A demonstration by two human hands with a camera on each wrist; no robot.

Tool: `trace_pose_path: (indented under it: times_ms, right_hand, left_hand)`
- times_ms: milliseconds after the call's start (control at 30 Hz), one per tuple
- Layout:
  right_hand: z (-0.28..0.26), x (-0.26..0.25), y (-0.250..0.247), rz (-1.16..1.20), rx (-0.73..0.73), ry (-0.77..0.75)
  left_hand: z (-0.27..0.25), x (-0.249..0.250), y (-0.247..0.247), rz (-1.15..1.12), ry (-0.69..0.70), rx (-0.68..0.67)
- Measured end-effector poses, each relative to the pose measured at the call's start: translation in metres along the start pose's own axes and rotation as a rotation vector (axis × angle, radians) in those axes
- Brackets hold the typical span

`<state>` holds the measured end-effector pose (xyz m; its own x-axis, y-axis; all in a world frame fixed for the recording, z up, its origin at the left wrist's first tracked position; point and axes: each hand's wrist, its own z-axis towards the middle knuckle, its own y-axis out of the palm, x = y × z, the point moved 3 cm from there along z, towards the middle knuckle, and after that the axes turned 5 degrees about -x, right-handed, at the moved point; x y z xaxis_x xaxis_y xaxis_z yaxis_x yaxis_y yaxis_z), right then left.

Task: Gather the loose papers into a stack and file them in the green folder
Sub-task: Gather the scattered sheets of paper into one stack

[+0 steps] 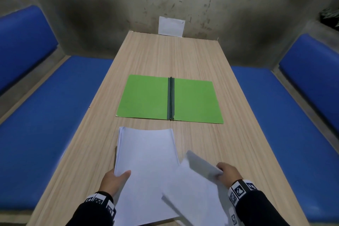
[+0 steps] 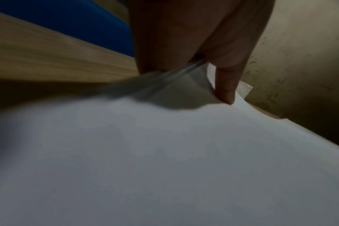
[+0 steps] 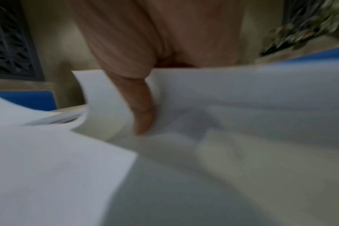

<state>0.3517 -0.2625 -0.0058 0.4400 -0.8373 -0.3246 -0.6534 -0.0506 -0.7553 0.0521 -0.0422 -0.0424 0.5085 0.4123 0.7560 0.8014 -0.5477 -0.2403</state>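
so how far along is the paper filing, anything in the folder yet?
Not yet. Done: the green folder lies open on the table, nothing in it. In hand: the left hand grips the main stack, while the right hand holds more loose sheets, blurred, overlapping that stack. Left: merge both, square them, lay them in the folder.

green folder (image 1: 146, 97): we see it open flat, dark spine up, mid-tabletop | white paper stack (image 1: 146, 161): nearer us, lifted | loose sheets (image 1: 198, 189): overlapping stack's right, curled
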Motion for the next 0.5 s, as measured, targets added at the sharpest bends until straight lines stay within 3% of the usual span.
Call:
trace_pose_path:
  times_ms: [100, 167, 233, 333, 500]
  right_hand:
    - [-0.013, 0.001, -0.048, 0.109, 0.305, 0.054]
    - [-0.022, -0.005, -0.083, 0.272, 0.515, -0.004]
    - [-0.034, -0.019, -0.11, 0.513, 0.616, -0.088]
    - [-0.049, -0.043, -0.128, 0.917, 0.568, -0.191]
    - [-0.041, -0.076, -0.078, 1.018, 0.252, -0.144]
  left_hand:
    - [-0.002, 0.003, 0.002, -0.012, -0.004, -0.015]
    - [-0.003, 0.005, 0.004, -0.025, -0.005, -0.019]
    - [-0.003, 0.004, 0.007, -0.059, -0.01, -0.03]
    - [-0.005, 0.005, 0.013, -0.082, -0.02, -0.065]
    - [-0.013, 0.016, 0.02, -0.048, 0.041, -0.124]
